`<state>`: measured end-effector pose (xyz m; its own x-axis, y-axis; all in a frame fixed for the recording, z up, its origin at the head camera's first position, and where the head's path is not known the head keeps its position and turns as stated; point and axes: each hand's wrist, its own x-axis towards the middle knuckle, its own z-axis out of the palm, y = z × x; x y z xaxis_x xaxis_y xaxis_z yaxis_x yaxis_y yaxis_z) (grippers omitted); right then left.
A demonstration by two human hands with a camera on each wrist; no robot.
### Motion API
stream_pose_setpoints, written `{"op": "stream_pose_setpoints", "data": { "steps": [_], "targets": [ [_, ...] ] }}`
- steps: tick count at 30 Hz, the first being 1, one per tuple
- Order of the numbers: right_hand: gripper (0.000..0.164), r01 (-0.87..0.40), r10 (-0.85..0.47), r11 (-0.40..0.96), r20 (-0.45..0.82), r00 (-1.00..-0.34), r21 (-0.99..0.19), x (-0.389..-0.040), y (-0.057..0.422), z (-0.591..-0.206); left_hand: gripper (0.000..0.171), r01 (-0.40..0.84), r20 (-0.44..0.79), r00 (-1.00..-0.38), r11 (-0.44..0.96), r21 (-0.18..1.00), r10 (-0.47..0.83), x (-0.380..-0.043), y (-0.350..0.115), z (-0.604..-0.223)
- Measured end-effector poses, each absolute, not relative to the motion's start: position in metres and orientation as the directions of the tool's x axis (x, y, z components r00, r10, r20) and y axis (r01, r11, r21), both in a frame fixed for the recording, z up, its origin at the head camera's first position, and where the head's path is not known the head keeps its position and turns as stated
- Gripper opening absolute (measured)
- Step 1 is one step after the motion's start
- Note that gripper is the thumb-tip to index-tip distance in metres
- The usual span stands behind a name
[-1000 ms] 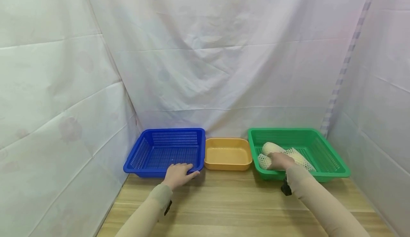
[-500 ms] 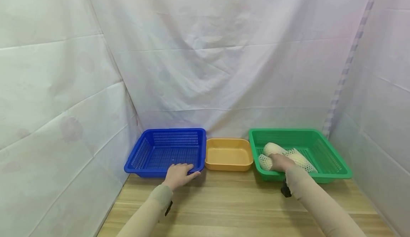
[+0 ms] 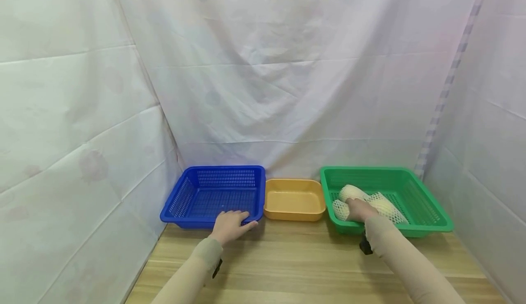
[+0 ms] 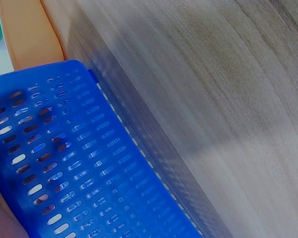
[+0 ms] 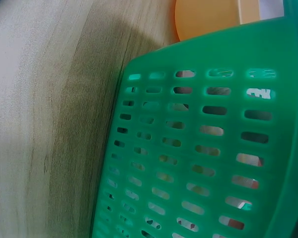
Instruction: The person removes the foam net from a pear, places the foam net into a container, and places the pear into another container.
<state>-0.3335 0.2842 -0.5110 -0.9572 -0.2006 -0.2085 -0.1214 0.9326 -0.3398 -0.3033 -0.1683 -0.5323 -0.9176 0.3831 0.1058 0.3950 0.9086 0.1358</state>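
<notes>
My left hand (image 3: 230, 226) rests on the front rim of the blue basket (image 3: 223, 183), its fingers over the edge and its thumb pointing right. Through the basket's slots, the left wrist view gives glimpses of skin. Inside the green basket (image 3: 427, 199), my right hand (image 3: 361, 209) holds a pale net-wrapped fruit (image 3: 340, 210) at the left front; the fingertips are partly hidden. Two more net-wrapped things lie close by: a rounded one (image 3: 351, 191) behind the hand and a longer one (image 3: 386, 207) to its right. The right wrist view shows mostly the green basket's slotted wall (image 5: 188, 139).
Between the two baskets stands a shallow orange tray (image 3: 293, 200) with nothing visible in it. All three containers sit on a wood-grain table (image 3: 296, 263). White cloth (image 3: 263, 89) hangs behind and along both sides.
Both hands keep nearly the same place and pose. The whole head view has shifted slightly; the baskets and netted things otherwise lie as before.
</notes>
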Motion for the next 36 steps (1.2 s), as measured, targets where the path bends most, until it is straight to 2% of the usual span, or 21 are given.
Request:
{"op": "stream_pose_setpoints", "data": {
  "steps": [6,17,36],
  "targets": [
    [0.071,-0.110,-0.193,0.931,-0.211,-0.958,-0.348,-0.3316,0.2845,-0.5084,0.082,0.404,0.127,-0.912,0.906,0.123,0.390,-0.3013,-0.1673,-0.5298],
    [0.069,-0.069,-0.160,0.931,-0.230,-0.960,-0.359,-0.3298,0.2846,-0.5058,0.084,0.403,0.118,-0.913,0.906,0.131,0.389,-0.3012,-0.1669,-0.5300],
    [0.075,-0.077,-0.156,0.929,-0.194,-0.969,-0.363,-0.3324,0.2900,-0.5112,0.086,0.401,0.112,-0.915,0.906,0.137,0.388,-0.3008,-0.1686,-0.5312]
  ]
}}
